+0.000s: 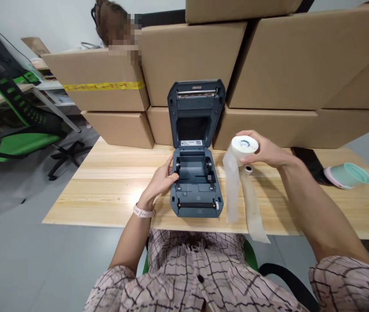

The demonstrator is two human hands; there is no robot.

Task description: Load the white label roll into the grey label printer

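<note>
A dark grey label printer (197, 190) stands on the wooden table with its lid (194, 112) raised, so the roll bay and the black roller near its front show. My left hand (162, 178) grips the printer's left edge, thumb over the rim and fingers along the side. To the right of the printer, my right hand (262, 149) holds a white label roll (243, 152) by its sides, its core facing up. A loose strip (232, 186) hangs from that roll. Beneath it lies a small roll (248, 169) with a yellowish strip (254, 212) reaching past the table's front edge.
Cardboard boxes (278, 65) are stacked along the table's back. A dark flat object (309, 162) and a mint-green cup (348, 175) lie at the right. Beyond the table's left end stands a green office chair (34, 143). Another person (112, 26) is behind the boxes.
</note>
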